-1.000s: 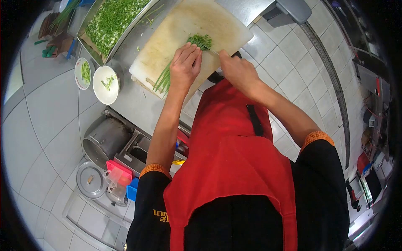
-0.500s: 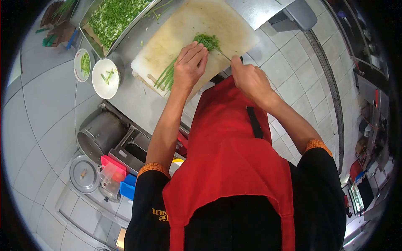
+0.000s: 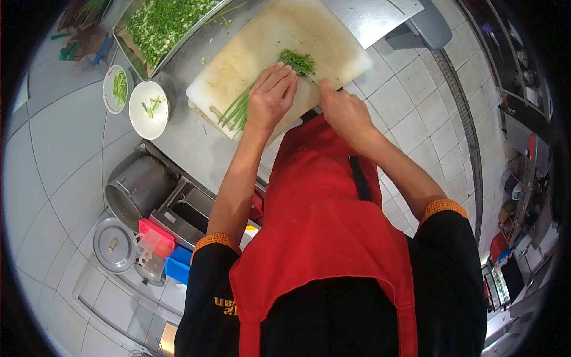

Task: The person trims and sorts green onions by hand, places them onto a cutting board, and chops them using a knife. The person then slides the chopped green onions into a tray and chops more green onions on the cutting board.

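On a worn white cutting board (image 3: 238, 53), my left hand (image 3: 272, 98) presses down on a bunch of green onions (image 3: 237, 113), its fingers closed over them. The long green stalks stick out below that hand. My right hand (image 3: 346, 113) is wrapped round the handle of a knife (image 3: 310, 77). The thin blade lies at the cut end of the bunch, close to my left fingertips, and part of it is hidden. A small heap of chopped green onion (image 3: 299, 60) rests just beyond the blade.
A metal tray (image 3: 172, 64) of chopped green onion stands at upper left. Below it are a white bowl (image 3: 144, 128) with several green pieces and a smaller bowl (image 3: 109, 107). A large pot (image 3: 140, 189) sits beside the steel table. Tiled floor (image 3: 410, 89) lies to the right.
My right hand and the knife have shifted slightly left toward my left hand. My left hand keeps its hold on the green onions. The whole view has shifted slightly.
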Action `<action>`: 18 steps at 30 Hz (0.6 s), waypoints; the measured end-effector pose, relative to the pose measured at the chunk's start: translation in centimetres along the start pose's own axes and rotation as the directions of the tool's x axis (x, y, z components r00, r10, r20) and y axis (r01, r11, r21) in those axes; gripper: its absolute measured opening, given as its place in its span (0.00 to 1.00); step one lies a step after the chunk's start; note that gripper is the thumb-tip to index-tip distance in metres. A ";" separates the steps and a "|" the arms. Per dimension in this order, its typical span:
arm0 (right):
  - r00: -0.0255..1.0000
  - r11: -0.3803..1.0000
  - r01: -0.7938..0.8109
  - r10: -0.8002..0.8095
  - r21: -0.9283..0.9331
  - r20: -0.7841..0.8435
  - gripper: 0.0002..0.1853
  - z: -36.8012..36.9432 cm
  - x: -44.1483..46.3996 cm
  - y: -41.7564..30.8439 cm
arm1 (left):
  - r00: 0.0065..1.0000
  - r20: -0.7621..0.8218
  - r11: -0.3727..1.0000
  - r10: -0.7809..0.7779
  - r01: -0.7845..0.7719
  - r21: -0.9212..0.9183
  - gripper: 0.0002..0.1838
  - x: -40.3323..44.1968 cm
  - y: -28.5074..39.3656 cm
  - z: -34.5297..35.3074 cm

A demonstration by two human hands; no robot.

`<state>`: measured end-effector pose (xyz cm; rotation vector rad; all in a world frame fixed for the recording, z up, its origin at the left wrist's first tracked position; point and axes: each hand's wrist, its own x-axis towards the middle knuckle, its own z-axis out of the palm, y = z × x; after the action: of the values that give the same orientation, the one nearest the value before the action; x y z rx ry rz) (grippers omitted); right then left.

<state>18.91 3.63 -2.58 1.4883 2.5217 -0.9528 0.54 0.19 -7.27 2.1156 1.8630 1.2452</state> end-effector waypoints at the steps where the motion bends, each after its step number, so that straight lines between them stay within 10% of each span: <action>1: 0.999 0.999 -0.036 0.036 -0.002 0.030 0.05 0.2 -0.8 0.3 | 1.000 0.002 1.000 -0.003 0.003 0.002 0.08 0.0 0.0 0.0; 18: 0.999 0.999 0.004 -0.006 0.045 0.034 0.07 -1.4 -1.6 0.7 | 1.000 -0.019 1.000 0.016 -0.016 -0.005 0.10 0.1 0.1 -0.2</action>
<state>20.66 3.33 -1.18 1.4652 2.4972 -1.0340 0.49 0.20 -7.01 2.1272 1.8515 1.2761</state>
